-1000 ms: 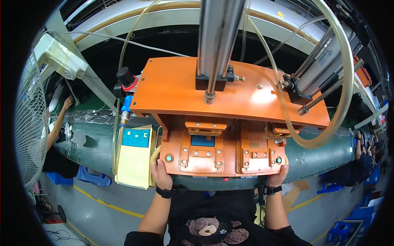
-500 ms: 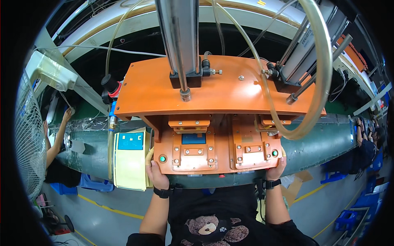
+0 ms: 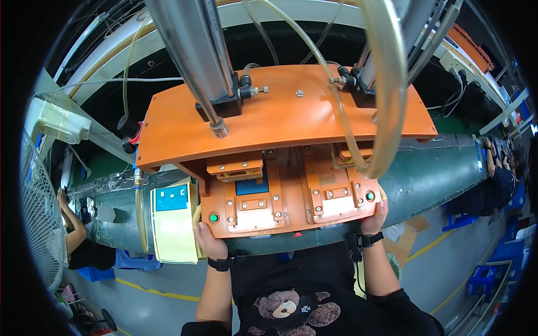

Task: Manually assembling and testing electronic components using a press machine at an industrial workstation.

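An orange pneumatic press (image 3: pixel 286 106) with two flat stations stands before me. My left hand (image 3: pixel 211 242) holds its base at the front left corner, beside a green button (image 3: pixel 213 218). A yellow covering shows on one of its fingers, which lies along the side. At the front right corner my right hand (image 3: pixel 374 220) holds the base the same way, close to another green button (image 3: pixel 370 196). Part of the fingers of both hands is hidden behind the base edges. A blue sheet (image 3: pixel 250 186) lies in the left station, partly under the raised orange block (image 3: pixel 234 166).
Left of the press, a stack of yellow sheets (image 3: pixel 174 238) carries a blue sheet (image 3: pixel 171 199) with small pale pieces. A clear hose (image 3: pixel 386 101) loops over the right side. A white fan guard (image 3: pixel 42 218) stands at far left. Co-workers sit at both ends of the green bench (image 3: pixel 443 168).
My view has shifted, so the press appears further left and tilted. Both hands stay at its corners. The co-worker's raised hand at left has come down.
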Tool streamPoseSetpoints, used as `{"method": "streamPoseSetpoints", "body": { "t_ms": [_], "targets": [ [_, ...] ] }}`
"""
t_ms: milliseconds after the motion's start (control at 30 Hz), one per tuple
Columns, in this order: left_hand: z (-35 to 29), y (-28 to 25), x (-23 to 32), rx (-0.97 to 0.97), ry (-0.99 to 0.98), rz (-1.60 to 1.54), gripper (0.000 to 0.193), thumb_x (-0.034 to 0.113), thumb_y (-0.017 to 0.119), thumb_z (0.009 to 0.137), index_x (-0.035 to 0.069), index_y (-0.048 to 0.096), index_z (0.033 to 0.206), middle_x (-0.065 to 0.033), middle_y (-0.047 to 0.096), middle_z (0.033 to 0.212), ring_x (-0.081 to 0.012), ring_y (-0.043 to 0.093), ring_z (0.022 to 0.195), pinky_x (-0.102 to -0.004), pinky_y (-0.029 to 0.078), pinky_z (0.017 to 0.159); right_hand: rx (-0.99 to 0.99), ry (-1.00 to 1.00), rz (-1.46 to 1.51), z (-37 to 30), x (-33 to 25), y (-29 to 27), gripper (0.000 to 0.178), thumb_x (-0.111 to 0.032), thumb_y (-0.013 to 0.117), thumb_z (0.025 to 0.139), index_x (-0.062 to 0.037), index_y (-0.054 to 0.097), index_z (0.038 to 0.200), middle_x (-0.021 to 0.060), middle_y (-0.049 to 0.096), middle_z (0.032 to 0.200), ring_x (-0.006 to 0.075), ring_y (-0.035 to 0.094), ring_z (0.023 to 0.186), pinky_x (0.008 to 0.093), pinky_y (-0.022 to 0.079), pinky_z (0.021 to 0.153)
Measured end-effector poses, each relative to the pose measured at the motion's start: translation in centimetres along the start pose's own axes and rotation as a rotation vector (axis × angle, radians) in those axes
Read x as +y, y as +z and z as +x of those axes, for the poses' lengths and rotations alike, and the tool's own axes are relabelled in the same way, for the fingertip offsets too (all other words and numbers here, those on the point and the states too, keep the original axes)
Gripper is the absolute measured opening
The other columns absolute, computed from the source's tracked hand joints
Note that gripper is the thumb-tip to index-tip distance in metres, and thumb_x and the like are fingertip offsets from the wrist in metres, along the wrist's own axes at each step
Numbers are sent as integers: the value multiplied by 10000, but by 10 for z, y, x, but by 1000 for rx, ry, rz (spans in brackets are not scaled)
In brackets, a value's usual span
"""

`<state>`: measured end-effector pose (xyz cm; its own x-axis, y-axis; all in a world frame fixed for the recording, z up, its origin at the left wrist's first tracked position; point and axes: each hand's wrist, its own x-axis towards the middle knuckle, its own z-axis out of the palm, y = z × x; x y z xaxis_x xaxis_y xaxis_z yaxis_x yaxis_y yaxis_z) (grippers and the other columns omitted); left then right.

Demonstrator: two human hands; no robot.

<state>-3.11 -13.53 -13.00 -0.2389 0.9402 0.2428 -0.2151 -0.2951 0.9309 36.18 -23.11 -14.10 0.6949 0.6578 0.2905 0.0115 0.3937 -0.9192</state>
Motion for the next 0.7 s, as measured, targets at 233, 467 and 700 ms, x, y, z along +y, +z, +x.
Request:
{"method": "streamPoseSetpoints", "body": {
  "t_ms": [233,467,700],
  "targets": [
    [-2,8,9,-23,5,-7,412,232,325,1025,-39,432,1316,-166,535,1246,-217,550,1121,-331,450,960,-14,-8,1,0,1,0,565,-357,421,937,91,465,1277,172,569,1214,225,560,1115,347,442,973],
    [-1,9,8,-20,-5,-26,414,232,328,1023,-40,430,1318,-169,539,1242,-220,562,1107,-334,465,951,-16,-7,33,1,4,-3,566,-357,422,938,90,461,1282,175,568,1218,225,559,1121,346,435,980],
    [-1,9,10,-15,-27,-63,404,213,339,1019,-40,432,1319,-169,543,1241,-219,558,1110,-336,457,961,-14,7,27,1,3,-1,568,-358,425,930,89,465,1279,175,575,1204,233,568,1104,348,446,965]
  ]
}}
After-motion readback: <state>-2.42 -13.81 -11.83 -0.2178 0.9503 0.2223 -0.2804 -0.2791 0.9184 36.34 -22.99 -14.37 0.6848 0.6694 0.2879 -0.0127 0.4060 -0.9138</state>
